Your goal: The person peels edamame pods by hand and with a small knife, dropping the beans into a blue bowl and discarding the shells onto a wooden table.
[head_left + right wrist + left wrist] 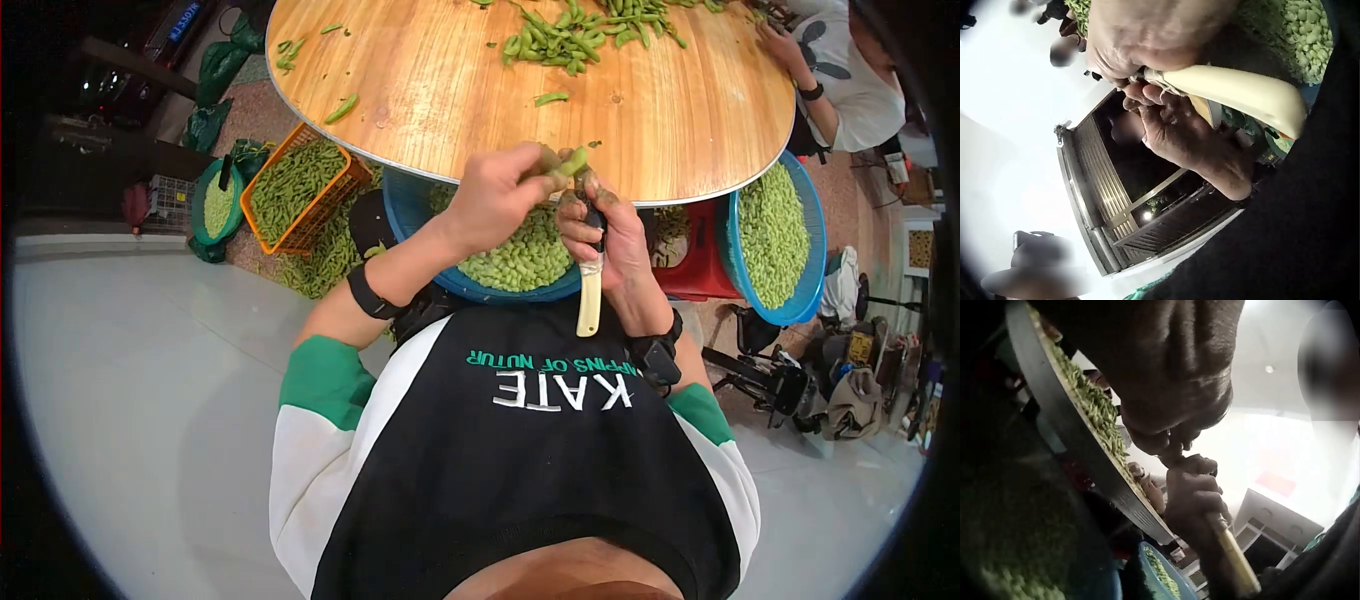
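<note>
My left hand (505, 195) pinches a green pod (573, 162) just past the table's near edge, its fingertips close to my right hand (612, 235). Curled round a knife with a cream handle (590, 300), the right hand has the handle pointing down toward my chest; the blade is hidden. In the left wrist view the right hand (1194, 500) and the handle (1238, 562) lie beyond my left hand (1166, 375). In the right wrist view the handle (1241, 94) sticks out under my right hand (1154, 31), with the left hand (1188, 140) beyond it.
Pods (560, 40) lie on the round wooden table (430, 110). Below my hands stands a blue basin of shelled beans (515, 262); another blue basin (815, 250) is at right. An orange crate (350, 178) of pods stands at left. Another person (850, 70) sits at upper right.
</note>
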### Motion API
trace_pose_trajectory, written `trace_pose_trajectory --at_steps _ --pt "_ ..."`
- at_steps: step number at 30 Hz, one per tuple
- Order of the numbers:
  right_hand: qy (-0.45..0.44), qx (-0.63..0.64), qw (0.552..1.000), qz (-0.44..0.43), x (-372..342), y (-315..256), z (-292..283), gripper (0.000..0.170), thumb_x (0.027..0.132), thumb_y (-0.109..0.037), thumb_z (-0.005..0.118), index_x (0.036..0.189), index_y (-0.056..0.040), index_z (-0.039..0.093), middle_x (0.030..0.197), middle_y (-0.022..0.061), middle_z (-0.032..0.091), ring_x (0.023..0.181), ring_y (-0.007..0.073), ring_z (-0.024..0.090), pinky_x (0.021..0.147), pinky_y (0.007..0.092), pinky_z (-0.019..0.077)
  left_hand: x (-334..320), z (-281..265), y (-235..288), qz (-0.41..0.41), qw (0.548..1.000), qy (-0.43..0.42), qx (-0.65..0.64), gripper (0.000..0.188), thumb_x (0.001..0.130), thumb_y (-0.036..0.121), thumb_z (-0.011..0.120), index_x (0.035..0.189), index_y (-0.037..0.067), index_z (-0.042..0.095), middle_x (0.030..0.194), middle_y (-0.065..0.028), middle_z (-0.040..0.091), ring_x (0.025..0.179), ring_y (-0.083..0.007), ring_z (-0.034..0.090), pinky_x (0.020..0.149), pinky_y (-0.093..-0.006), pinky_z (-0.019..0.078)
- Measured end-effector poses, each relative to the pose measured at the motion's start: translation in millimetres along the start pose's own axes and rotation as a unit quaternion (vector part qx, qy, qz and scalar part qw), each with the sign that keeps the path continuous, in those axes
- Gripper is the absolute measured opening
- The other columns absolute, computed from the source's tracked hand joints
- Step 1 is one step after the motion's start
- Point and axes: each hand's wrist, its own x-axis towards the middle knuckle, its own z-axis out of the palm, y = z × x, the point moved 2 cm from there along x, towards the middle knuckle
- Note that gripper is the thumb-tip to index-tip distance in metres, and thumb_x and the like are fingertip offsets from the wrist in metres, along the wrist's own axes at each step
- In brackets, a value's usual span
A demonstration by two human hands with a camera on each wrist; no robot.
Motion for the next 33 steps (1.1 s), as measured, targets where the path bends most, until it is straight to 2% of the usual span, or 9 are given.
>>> trace_pose_trajectory --at_steps 4,10,12,14,16,19,23,28,33 --pt "0.045 -0.075 0.995 -0.04 -3 -1 3 0.02 0.096 -0.02 0.051 0.111 -0.0058 0.054 0.078 0.0049 0.052 0.053 0.0064 0.043 0.04 0.0178 0.0337 -3 1 2 -0.254 0.927 0.009 -0.275 0.013 0.088 0.01 0.059 0.09 -0.003 0.062 0.063 -0.005 0.058 0.054 -0.0099 0.052 0.051 -0.0288 0.0438" --pt "0.134 -0.392 0.898 -0.151 -4 -4 1 0.024 0.093 -0.009 0.054 0.116 -0.0016 0.055 0.083 0.0021 0.062 0.058 0.0059 0.051 0.045 0.0187 0.0388 -10 13 9 -0.102 0.992 0.018 -0.073 0.011 0.089 0.007 0.056 0.09 -0.004 0.059 0.068 -0.0082 0.06 0.056 -0.0168 0.056 0.053 -0.0324 0.0446" --pt "0.162 -0.544 0.789 -0.235 -6 -7 12 0.026 0.09 -0.007 0.057 0.115 0.0001 0.054 0.085 0.0026 0.063 0.062 0.0084 0.056 0.052 0.0215 0.044 -16 14 15 0.08 0.986 0.044 0.137 0.006 0.085 0.002 0.056 0.085 -0.004 0.055 0.074 -0.0166 0.058 0.064 -0.0317 0.058 0.056 -0.0387 0.0449" --pt "0.17 -0.574 0.756 -0.267 -3 -7 0 0.029 0.086 -0.005 0.061 0.113 0.0011 0.055 0.088 0.0068 0.064 0.068 0.014 0.06 0.061 0.0266 0.0482 -21 15 14 0.063 0.987 0.026 0.145 0.006 0.081 -0.001 0.056 0.083 -0.003 0.051 0.077 -0.0221 0.054 0.073 -0.041 0.055 0.06 -0.043 0.044" --pt "0.1 -0.689 0.624 -0.354 0 -10 -1 0.03 0.081 -0.002 0.063 0.11 0.0005 0.056 0.086 0.0122 0.063 0.072 0.0224 0.062 0.066 0.0316 0.0497 -24 15 14 0.091 0.984 0.034 0.146 0.005 0.085 0.001 0.056 0.085 -0.003 0.054 0.069 -0.0186 0.054 0.06 -0.0332 0.057 0.053 -0.0369 0.0434" --pt "0.093 -0.732 0.572 -0.357 -1 -12 5 0.026 0.077 0.0 0.062 0.103 0.0002 0.057 0.082 0.0172 0.059 0.073 0.031 0.062 0.065 0.0354 0.0489 -27 18 15 0.058 0.99 0.025 0.124 0.008 0.081 0.001 0.058 0.082 -0.002 0.051 0.072 -0.0213 0.054 0.067 -0.0401 0.055 0.056 -0.0436 0.0431" --pt "0.083 -0.747 0.553 -0.36 -1 -10 -6 0.023 0.074 0.003 0.061 0.096 0.0001 0.057 0.079 0.0183 0.056 0.071 0.0354 0.06 0.063 0.038 0.0477 -36 22 16 0.026 0.993 0.014 0.116 0.007 0.08 0.001 0.058 0.082 -0.002 0.051 0.071 -0.0217 0.054 0.062 -0.0386 0.056 0.054 -0.0424 0.0425" --pt "0.026 -0.771 0.532 -0.35 -7 -1 -9 0.021 0.071 0.004 0.062 0.089 0.0001 0.053 0.078 0.0185 0.054 0.067 0.0361 0.057 0.058 0.0381 0.0466 -49 26 -15 -0.182 0.983 -0.005 0.013 0.007 0.079 0.0 0.049 0.084 -0.005 0.051 0.069 -0.0238 0.055 0.059 -0.0346 0.056 0.054 -0.0388 0.0438" --pt "-0.012 -0.789 0.502 -0.354 -8 3 1 0.021 0.071 0.004 0.063 0.089 0.0004 0.051 0.076 0.0182 0.053 0.066 0.0369 0.056 0.057 0.0395 0.046 -54 27 -34 -0.153 0.988 -0.029 0.001 0.01 0.08 0.002 0.048 0.086 -0.005 0.053 0.073 -0.0233 0.058 0.064 -0.0373 0.058 0.059 -0.0404 0.046"
